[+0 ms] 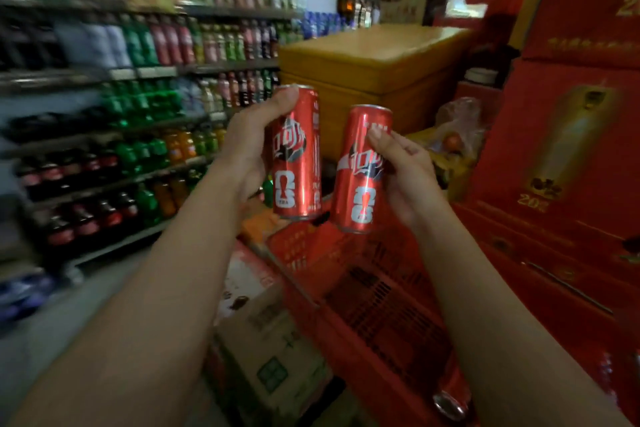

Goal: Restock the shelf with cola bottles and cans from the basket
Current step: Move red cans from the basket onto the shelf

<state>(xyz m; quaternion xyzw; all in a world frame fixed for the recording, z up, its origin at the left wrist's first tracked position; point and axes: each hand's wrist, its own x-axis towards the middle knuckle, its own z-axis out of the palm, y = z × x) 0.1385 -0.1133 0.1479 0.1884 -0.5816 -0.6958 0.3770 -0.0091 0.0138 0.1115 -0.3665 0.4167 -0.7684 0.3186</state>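
Head view. Grips a slim red cola can [298,156] upright in the left hand [249,146], thumb hooked over the top rim and fingers wrapped behind. Clasps a second can [360,180] in the right hand [407,177], fingers curled round its side, tilted a little. Holds both just beside each other, raised above the red basket [298,253], with the shelf [156,73] off to the left.

Probably full, so weighty for their size; stiff, smooth, likely slick, and easy to dent. Best taken round the mid-body rather than by the rim.

Hard to read the shelf rows through the blur, with no free slot to make out. Cuts off the basket at the lower edge, showing only one more can [450,404] inside.
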